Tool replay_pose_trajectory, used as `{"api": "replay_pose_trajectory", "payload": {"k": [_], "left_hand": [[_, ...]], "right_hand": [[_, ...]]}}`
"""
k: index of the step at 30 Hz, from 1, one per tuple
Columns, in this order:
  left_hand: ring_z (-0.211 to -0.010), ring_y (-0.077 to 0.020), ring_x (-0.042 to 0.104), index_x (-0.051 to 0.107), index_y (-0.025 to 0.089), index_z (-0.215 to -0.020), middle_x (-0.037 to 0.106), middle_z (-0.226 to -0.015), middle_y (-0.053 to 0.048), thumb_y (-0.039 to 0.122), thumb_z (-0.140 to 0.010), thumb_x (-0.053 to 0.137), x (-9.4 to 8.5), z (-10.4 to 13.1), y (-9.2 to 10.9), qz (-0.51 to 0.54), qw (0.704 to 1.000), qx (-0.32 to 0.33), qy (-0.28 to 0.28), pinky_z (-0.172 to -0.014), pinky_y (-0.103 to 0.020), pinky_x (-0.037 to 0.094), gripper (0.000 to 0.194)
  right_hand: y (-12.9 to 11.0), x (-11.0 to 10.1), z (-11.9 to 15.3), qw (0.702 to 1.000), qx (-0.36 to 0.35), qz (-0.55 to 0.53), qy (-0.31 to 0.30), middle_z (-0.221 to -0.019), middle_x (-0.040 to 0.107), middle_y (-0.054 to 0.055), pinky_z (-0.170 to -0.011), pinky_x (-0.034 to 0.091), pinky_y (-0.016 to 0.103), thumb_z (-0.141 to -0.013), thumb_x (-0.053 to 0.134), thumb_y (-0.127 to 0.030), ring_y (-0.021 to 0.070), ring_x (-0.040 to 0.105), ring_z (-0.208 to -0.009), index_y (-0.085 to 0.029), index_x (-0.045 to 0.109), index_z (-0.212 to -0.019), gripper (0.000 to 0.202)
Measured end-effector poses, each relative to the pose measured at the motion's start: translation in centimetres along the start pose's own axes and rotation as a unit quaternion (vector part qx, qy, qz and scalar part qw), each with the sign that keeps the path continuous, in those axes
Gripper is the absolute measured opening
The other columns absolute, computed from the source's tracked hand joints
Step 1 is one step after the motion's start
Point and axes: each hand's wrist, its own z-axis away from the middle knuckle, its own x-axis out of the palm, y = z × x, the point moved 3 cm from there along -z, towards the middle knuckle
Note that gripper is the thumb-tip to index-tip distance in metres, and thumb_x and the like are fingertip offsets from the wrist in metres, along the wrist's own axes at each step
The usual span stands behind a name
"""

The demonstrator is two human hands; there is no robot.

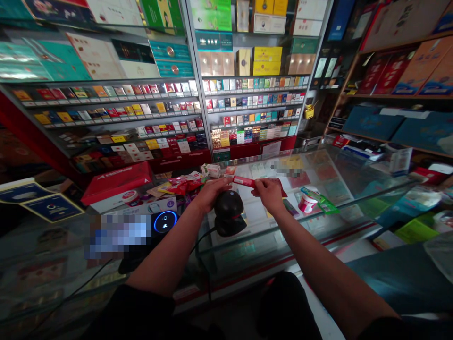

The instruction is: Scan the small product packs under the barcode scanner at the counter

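Observation:
My right hand (pixel 268 192) is closed on the right end of a slim red pack (pixel 243 181), which carries a small white label. The pack lies sideways above the glass counter, just beyond a black desktop barcode scanner (pixel 229 204). My left hand (pixel 212 192) is beside and behind the scanner's round head, its fingers stretched toward the pack's left end. Its thumb is partly hidden, and whether the fingertips touch the pack is unclear. Past my right hand, a dark red flat item (pixel 282 186) shows in part.
A glass counter (pixel 339 189) spans the middle. To the left are a payment device (pixel 165 222) with a blue-lit ring and a red-and-white box (pixel 118 182). A pink-and-white cup (pixel 307 203) and a green packet (pixel 327 204) sit right. Cigarette shelves (pixel 159 115) stand behind.

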Motion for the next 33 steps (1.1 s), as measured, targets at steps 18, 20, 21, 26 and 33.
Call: {"api": "replay_pose_trajectory", "payload": {"k": [18, 20, 21, 26, 33], "left_hand": [[-0.118, -0.0343, 0.071, 0.081, 0.011, -0.117, 0.077, -0.124, -0.023, 0.070, -0.089, 0.065, 0.3, -0.7, -0.4, 0.024, 0.984, -0.150, -0.088, -0.091, -0.036, 0.056, 0.067], [-0.107, -0.0334, 0.074, 0.080, 0.011, -0.118, 0.079, -0.118, -0.022, 0.069, -0.090, 0.063, 0.3, -0.4, -0.2, 0.020, 0.982, -0.167, -0.085, -0.087, -0.037, 0.057, 0.067], [-0.102, -0.0329, 0.076, 0.081, 0.011, -0.118, 0.080, -0.114, -0.021, 0.070, -0.091, 0.062, 0.2, -0.3, -0.2, 0.019, 0.981, -0.173, -0.083, -0.085, -0.037, 0.057, 0.067], [-0.093, -0.0305, 0.076, 0.081, 0.013, -0.115, 0.081, -0.110, -0.020, 0.073, -0.089, 0.063, -0.3, -0.4, -0.3, 0.013, 0.979, -0.176, -0.098, -0.084, -0.036, 0.056, 0.069], [-0.105, -0.0304, 0.074, 0.081, 0.009, -0.116, 0.078, -0.120, -0.022, 0.072, -0.086, 0.069, -0.1, -0.5, 0.1, 0.016, 0.983, -0.148, -0.109, -0.091, -0.033, 0.053, 0.071]], "right_hand": [[0.5, -3.2, 4.9, 0.993, 0.078, 0.023, 0.088, -0.055, 0.069, 0.004, -0.048, 0.055, 0.024, -0.090, 0.063, -0.062, 0.0190, 0.070, -0.050, -0.018, 0.072, -0.075, 0.047], [0.7, -3.2, 5.4, 0.992, 0.081, 0.017, 0.092, -0.057, 0.070, 0.004, -0.048, 0.055, 0.024, -0.089, 0.064, -0.061, 0.0192, 0.070, -0.050, -0.018, 0.073, -0.077, 0.046], [0.7, -3.1, 5.7, 0.992, 0.081, 0.015, 0.092, -0.059, 0.071, 0.004, -0.047, 0.054, 0.025, -0.088, 0.065, -0.060, 0.0194, 0.071, -0.050, -0.018, 0.073, -0.079, 0.044], [0.0, -2.9, 6.7, 0.993, 0.062, 0.036, 0.092, -0.060, 0.072, 0.004, -0.048, 0.051, 0.024, -0.088, 0.064, -0.058, 0.0197, 0.072, -0.052, -0.019, 0.074, -0.080, 0.042], [-0.4, -2.6, 7.1, 0.994, 0.058, 0.040, 0.085, -0.056, 0.070, 0.004, -0.054, 0.056, 0.027, -0.089, 0.063, -0.063, 0.0216, 0.073, -0.054, -0.019, 0.074, -0.080, 0.046]]}}
